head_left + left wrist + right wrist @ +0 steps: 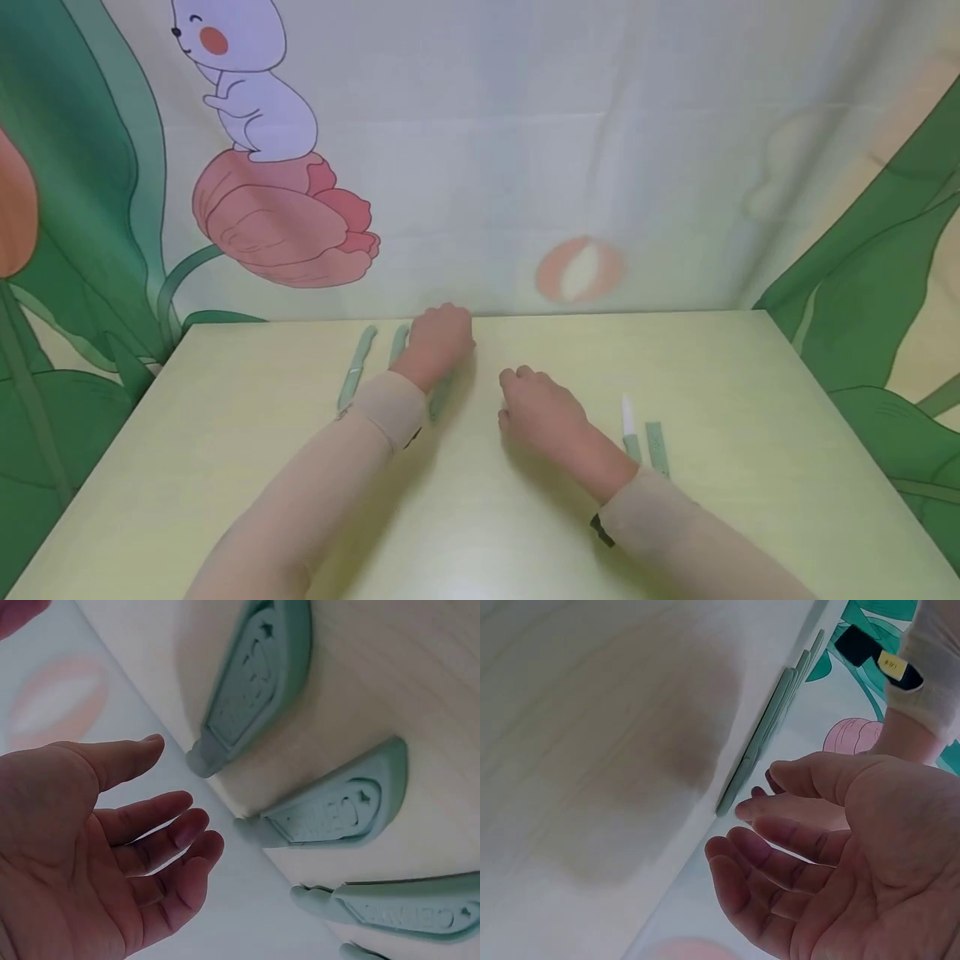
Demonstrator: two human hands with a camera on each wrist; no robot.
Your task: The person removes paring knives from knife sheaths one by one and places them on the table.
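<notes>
Several green ceramic knives in green sheaths (356,367) lie in a row at the back left of the table. My left hand (444,337) is over the right part of this row and hides some of it. In the left wrist view, the left hand (97,855) has loosely bent fingers and holds nothing, apart from the sheathed knives (337,806). My right hand (543,412) is above the table to the right of the row. Its fingers (780,855) are relaxed, with nothing in the palm. An unsheathed knife with a white blade (628,417) and green handle lies by the right wrist.
Beside the bare knife lies a separate green sheath (657,446), partly hidden by the right sleeve. The pale yellow table (480,517) ends at a printed curtain (480,167) with a rabbit and flowers.
</notes>
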